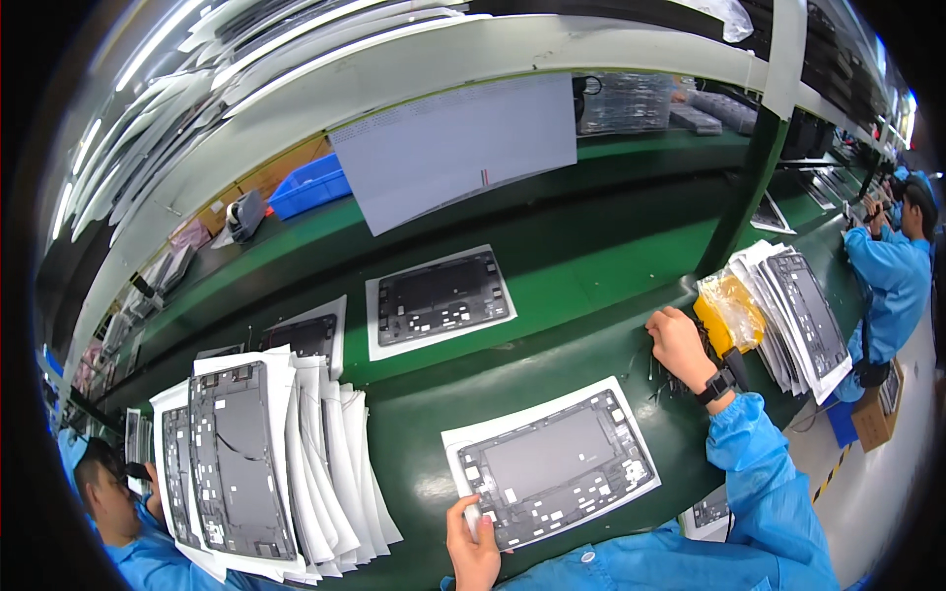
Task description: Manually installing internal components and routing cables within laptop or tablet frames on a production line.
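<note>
A dark grey tablet housing (pixel 547 463), dotted with small white stickers, lies on a white sheet (pixel 623 394) on the green bench in front of me. My left hand (pixel 473 545) grips its near left corner, thumb on top and fingers at the edge. Further right, my right hand (pixel 680 347) is closed over the bench beside a small pile of thin black cables (pixel 673 382). Its fingertips are pressed together, and whatever they may hold cannot be made out. Next to that hand stands a yellow bin (pixel 726 313) lined with clear plastic.
Stacks of tablet housings with white sheets stand at left (pixel 236 463) and right (pixel 810 315). Another housing (pixel 440 295) lies on the green conveyor. A green post (pixel 741 202) rises at right; a shelf beam (pixel 473 54) runs overhead. Co-workers in blue sit on both sides.
</note>
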`<action>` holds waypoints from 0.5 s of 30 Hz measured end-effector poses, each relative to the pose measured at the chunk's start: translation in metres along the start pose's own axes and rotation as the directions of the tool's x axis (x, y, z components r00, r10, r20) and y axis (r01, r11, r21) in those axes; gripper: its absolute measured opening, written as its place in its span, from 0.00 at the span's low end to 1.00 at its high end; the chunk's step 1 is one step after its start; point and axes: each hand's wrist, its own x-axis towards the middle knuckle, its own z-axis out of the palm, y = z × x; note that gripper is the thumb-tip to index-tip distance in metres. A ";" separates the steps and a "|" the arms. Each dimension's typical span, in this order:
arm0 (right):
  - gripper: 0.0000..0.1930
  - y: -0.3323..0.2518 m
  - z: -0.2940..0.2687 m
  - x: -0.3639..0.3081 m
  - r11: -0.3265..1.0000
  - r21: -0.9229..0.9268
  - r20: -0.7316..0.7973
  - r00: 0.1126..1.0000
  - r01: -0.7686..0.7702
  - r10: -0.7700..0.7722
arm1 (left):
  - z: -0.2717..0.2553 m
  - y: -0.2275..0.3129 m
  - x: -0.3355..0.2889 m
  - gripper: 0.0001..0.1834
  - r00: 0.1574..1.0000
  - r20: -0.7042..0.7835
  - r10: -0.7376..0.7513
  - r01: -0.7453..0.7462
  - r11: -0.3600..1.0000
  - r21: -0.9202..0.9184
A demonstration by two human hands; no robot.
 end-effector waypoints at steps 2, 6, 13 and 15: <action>0.08 -0.004 -0.003 0.000 1.000 -0.014 -0.016 1.000 0.011 -0.011 | -0.002 0.000 0.005 0.23 0.998 -0.012 0.067 -0.067 0.998 0.004; 0.11 -0.008 -0.013 -0.004 0.999 -0.038 -0.024 0.999 0.025 -0.026 | -0.012 0.060 0.018 0.29 0.989 0.093 -0.112 0.026 0.764 0.645; 0.06 -0.087 -0.077 -0.016 0.908 0.396 0.189 0.980 -0.134 0.062 | -0.015 0.029 0.070 0.05 0.840 0.118 0.530 -0.485 0.635 0.602; 0.07 -0.110 -0.089 -0.019 0.799 0.544 0.358 0.932 -0.255 0.054 | -0.006 0.030 0.091 0.03 0.764 0.237 0.600 -0.611 0.557 0.562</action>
